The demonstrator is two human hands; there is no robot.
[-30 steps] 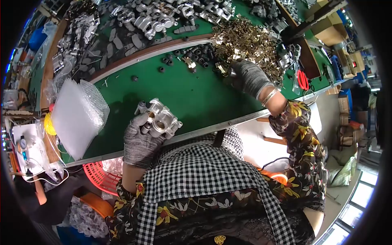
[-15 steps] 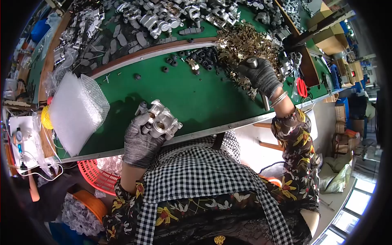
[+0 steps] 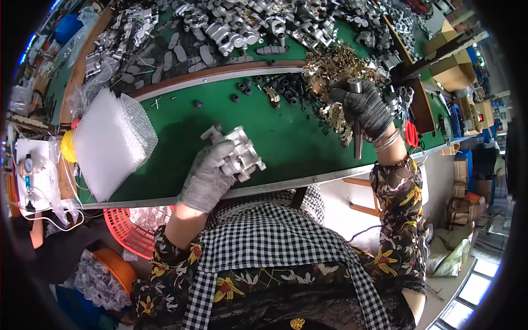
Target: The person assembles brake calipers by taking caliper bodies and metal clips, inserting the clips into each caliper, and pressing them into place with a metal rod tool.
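Note:
My left hand [image 3: 208,180], in a grey glove, is closed around a silver brake caliper [image 3: 242,155] just above the front of the green table [image 3: 220,104]. Round bores and lugs show on the casting; my fingers cover its left part. On the right, my gloved right hand [image 3: 369,110] is wrapped around a metal rod [image 3: 358,146], which stands nearly upright with its round end above my fist. Beside that hand lies a heap of brass-coloured clips [image 3: 341,66]. Several black rubber parts [image 3: 289,88] and a loose clip [image 3: 271,94] sit left of the heap.
Behind a wooden divider [image 3: 220,72] lie brake pads [image 3: 179,53] and a pile of calipers [image 3: 236,36]. Bubble-wrap sheets [image 3: 113,146] stand at the left. Red-handled scissors [image 3: 411,133] rest at the right. A red basket [image 3: 129,234] is below the table edge.
My left hand has turned the caliper and shifted it slightly right and up. My right hand has raised the rod more upright, so more of its length shows. The whole view has shifted slightly.

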